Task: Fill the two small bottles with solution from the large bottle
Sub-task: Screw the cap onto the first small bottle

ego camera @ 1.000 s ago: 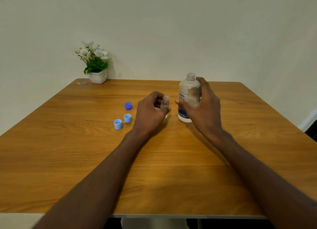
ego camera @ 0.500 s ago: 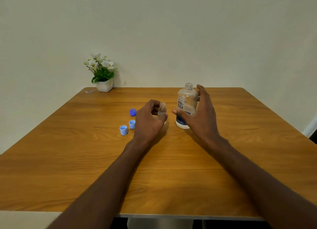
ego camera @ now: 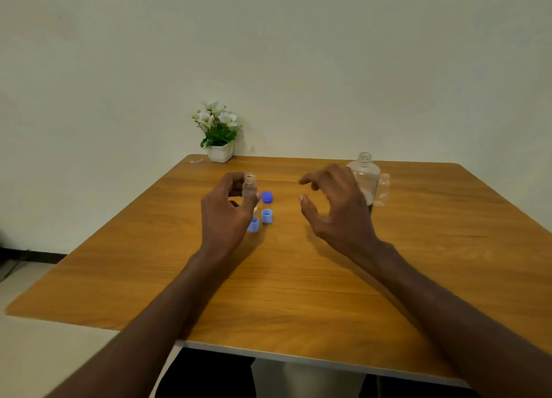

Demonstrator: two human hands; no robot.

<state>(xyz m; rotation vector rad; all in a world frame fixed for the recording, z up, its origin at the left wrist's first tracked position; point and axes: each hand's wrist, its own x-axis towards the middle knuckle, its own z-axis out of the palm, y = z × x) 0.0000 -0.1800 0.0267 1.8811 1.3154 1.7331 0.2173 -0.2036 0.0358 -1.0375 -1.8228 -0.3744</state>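
My left hand [ego camera: 227, 209] pinches a small clear bottle [ego camera: 249, 185], uncapped and upright, just above the wooden table [ego camera: 298, 278]. The large clear bottle [ego camera: 365, 176], open at the neck, stands on the table behind my right hand [ego camera: 334, 209]. That hand is off the bottle, fingers loosely curled around nothing. A second small clear bottle [ego camera: 383, 189] stands right of the large one. A dark blue cap [ego camera: 267, 196] and two light blue caps [ego camera: 266, 215] [ego camera: 253, 225] lie beside my left hand.
A white pot of white flowers [ego camera: 219, 135] sits at the table's far left corner by the wall, with a tiny clear scrap [ego camera: 195, 161] next to it. The table's near edge lies below my forearms.
My right hand has let go of the large bottle and drawn left of it. My left hand has carried the small bottle leftward, over toward the caps. The camera view has tilted up.
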